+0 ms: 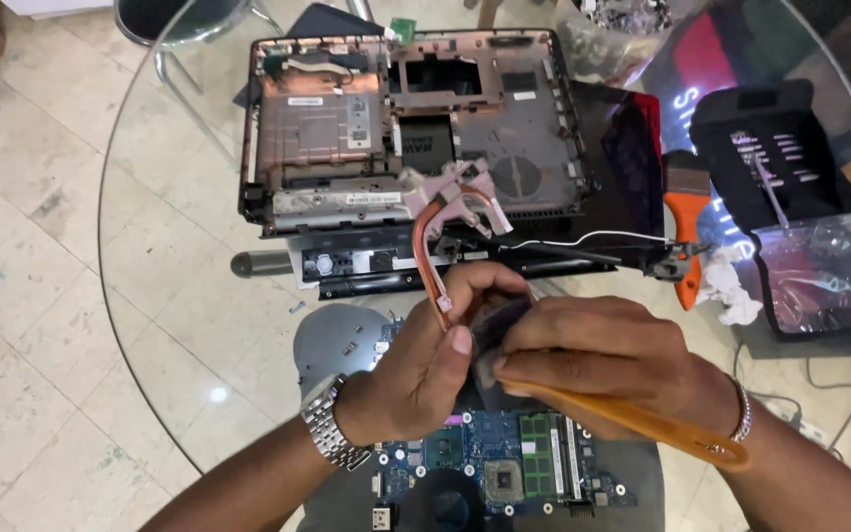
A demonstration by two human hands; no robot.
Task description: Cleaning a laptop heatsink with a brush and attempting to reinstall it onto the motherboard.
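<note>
Left hand (425,369): wristwatch with metal band at the wrist; fingers curled shut around a small dark part and the lower end of a copper heat pipe (427,251), thumb pressed on top; held directly above the blue circuit board (504,468).
Right hand (603,360): bracelet at the wrist; fingers closed on an orange-handled brush (632,419), its handle running out past the wrist toward the lower right; the working end is hidden between both hands, touching the dark part.
Copper heat pipe: curved, rising from the left hand to a pale metal bracket (460,192) at its top; position above the circuit board, in front of the laptop chassis.
Circuit board: lies flat on the glass table (150,296), nearest the viewer, partly covered by both hands; green memory module on it.
Laptop chassis (416,128): opened, bottom side bare, beyond the circuit board at the table's far side.
Orange tool (687,236): right of the chassis, beyond the circuit board.
Black tool case (790,197): open, far right of the circuit board, clear bag inside.
White crumpled tissue (731,291): beside the orange tool.
</note>
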